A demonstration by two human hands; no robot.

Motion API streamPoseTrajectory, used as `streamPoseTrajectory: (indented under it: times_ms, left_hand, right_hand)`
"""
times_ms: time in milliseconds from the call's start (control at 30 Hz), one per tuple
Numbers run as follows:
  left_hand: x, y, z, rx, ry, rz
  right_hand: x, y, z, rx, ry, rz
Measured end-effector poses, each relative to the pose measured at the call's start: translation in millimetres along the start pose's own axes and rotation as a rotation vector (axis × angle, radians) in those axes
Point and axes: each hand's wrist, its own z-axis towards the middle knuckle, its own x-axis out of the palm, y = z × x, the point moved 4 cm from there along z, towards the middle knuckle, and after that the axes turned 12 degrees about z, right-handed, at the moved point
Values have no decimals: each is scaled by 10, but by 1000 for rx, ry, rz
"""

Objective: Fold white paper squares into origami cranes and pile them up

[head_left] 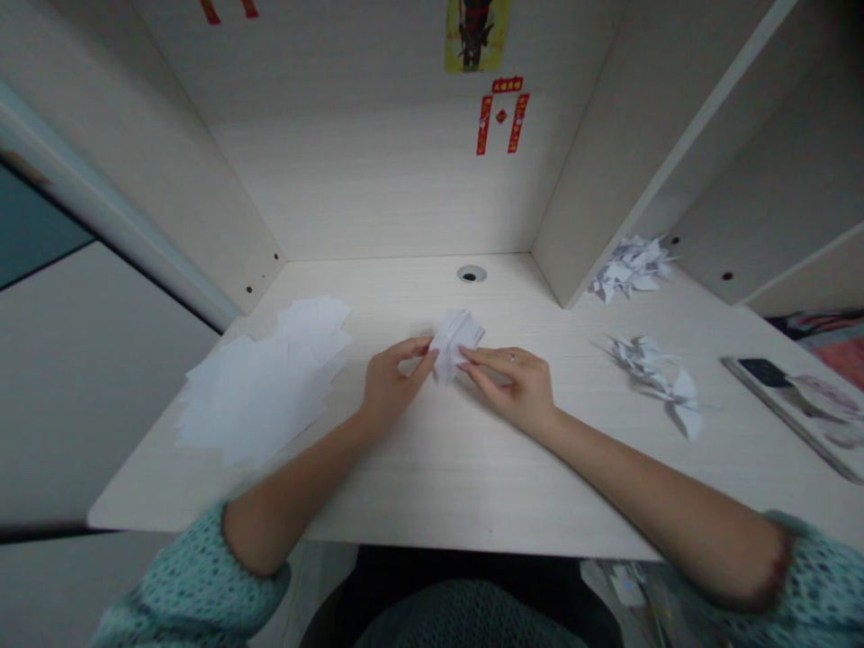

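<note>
Folded paper (pixel 455 346) is mid-tabletop, held by both hands between the back and front edges of the tabletop (pixel 432 495), tilted up rather than lying flat. Left hand (pixel 398 378): thumb and index nearly closed on the paper's left margin, so that grip is a light pinch. Right hand (pixel 517 387): thumb and index tips close together at the lower right part of the paper, also a narrow pinch; can't tell how many layers sit between them. Creases and layer edges too blurred to read. For a good fold, I'd let the left pinch be the fixed datum and do the fine work with the right only. Line up corners before pressing, then run a fingertip or nail along the crease from one end to the other; bracing the piece flat on the tabletop should give a sharper line than creasing it in the air. Keep pressure light, thin paper will likely buckle or slip out of square. Loose sheets (pixel 260 387) are fanned along the left edge, so keep the left forearm off them. Folded pieces (pixel 648 360) lie toward the right edge, a larger pile (pixel 631 270) behind them near the back; phone (pixel 783 405) is farther right.
</note>
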Motion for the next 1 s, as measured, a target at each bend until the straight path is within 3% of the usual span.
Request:
streamPoseTrajectory:
  times_ms: [167,367,533,700,833,1000]
  left_hand:
    - [-13,135,72,-132,-11,-260]
    - [70,264,92,-258,12,-327]
    - [-54,126,82,-98,-97,-251]
    - [-141,6,40,115,-132,8]
    - [-139,2,24,186,-154,100]
    - [-103,1,28,211,-104,100]
  right_hand:
    - [-73,-176,50,264,-247,247]
    - [-97,-322,110,345,-313,379]
    - [-70,-373,110,354,-341,589]
    - [-25,-437,117,476,-229,705]
    - [-12,-461,112,559,-212,798]
    - [18,-402,105,541,-173,813]
